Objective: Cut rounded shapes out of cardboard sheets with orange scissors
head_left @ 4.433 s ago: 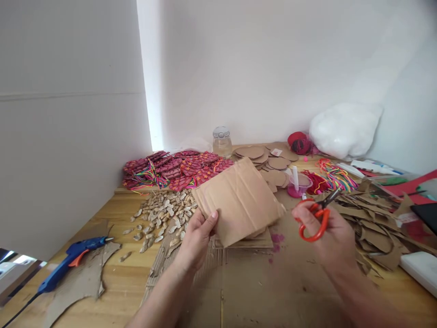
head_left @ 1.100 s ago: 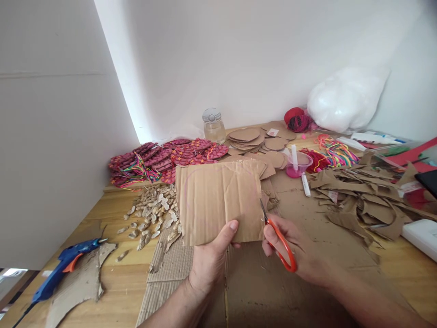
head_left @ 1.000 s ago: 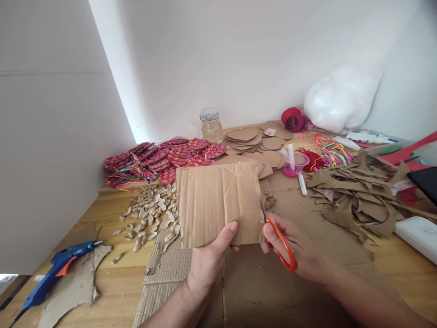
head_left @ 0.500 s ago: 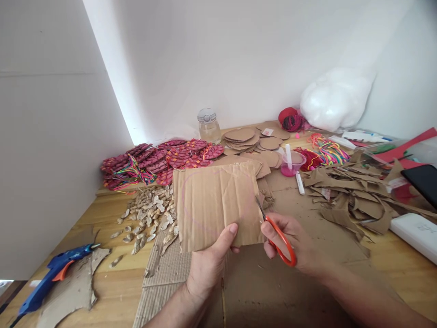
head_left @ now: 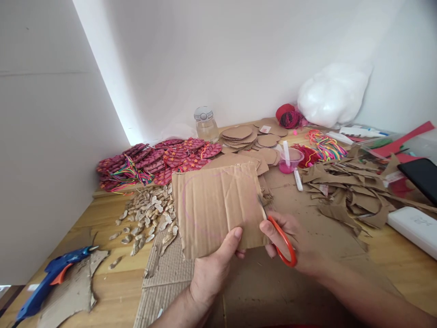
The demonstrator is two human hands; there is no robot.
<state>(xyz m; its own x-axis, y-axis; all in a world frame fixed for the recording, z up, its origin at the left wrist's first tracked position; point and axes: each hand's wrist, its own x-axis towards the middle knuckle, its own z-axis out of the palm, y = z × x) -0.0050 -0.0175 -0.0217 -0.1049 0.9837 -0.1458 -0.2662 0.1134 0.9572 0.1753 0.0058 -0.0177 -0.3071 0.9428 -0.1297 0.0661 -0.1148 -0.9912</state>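
Note:
A rectangular piece of corrugated cardboard, with a faint pink round outline drawn on it, is held up over the table. My left hand grips its lower edge, thumb on the front and the other fingers behind. Orange-handled scissors are in my right hand, thumb and fingers around the handles. Their blades meet the cardboard's right edge, close to the pink line. How far the blades are apart I cannot tell.
Peanut shells lie left, near a blue glue gun. Behind are patterned fabric pieces, a glass jar and stacked cardboard discs. At right are cardboard scraps, a pink cup, a black phone and a white box.
The cardboard and my left hand have shifted slightly right and down. The scissor blades are now more hidden at the cardboard's right edge. My camera view has turned slightly.

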